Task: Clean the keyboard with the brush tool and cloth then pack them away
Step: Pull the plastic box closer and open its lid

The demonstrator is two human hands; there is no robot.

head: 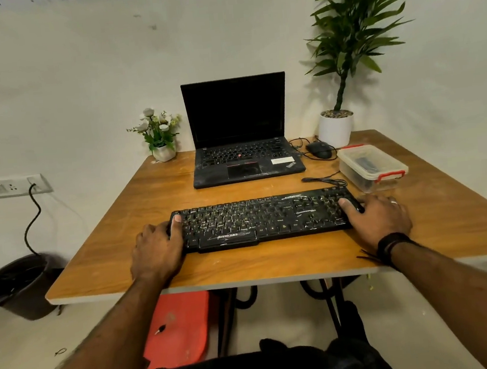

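Observation:
A dusty black keyboard (263,219) lies flat near the front of the wooden table (273,261). My left hand (157,247) grips its left end, thumb on top of the corner keys. My right hand (378,220) grips its right end, thumb over the top edge. A clear plastic box (373,167) with red latches and its lid shut stands to the right behind the keyboard, with dark items inside. No brush or cloth is plainly visible.
An open black laptop (242,142) stands at the back centre, a mouse (319,150) and cables to its right. A small flower pot (162,138) and a tall potted plant (337,124) stand at the back. A dark bin (23,286) sits on the floor left.

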